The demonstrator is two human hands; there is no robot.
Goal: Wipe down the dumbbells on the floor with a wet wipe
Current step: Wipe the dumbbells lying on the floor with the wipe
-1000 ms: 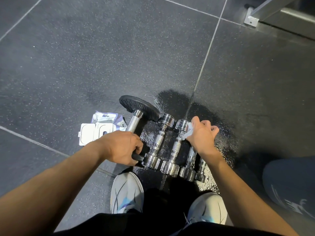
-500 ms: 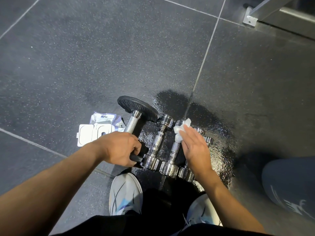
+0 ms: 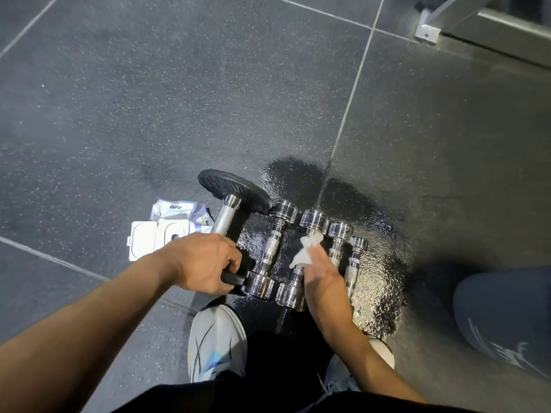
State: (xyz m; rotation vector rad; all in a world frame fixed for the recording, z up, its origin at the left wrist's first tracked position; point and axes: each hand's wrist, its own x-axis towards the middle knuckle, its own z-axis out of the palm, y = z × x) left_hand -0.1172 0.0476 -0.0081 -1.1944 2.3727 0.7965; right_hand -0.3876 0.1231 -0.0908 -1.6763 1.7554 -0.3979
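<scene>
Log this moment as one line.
left hand: grips black-plate dumbbell | right hand: presses wet wipe on chrome dumbbell

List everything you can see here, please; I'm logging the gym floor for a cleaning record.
black-plate dumbbell: 1, black plates and steel handle, leftmost in the row, tilted
chrome dumbbells: 4, silver, side by side right of it on a wet patch
wet wipe: 1, white, on the second chrome dumbbell's handle
wipe pack: 1, white and purple, lid open, on the floor left of the row
floor: dark speckled tiles, pale seams
metal frame: 1, grey, top right
shoes: 2, white, bottom centre
left hand: grips the black-plate dumbbell's near end
right hand: presses the wet wipe
</scene>
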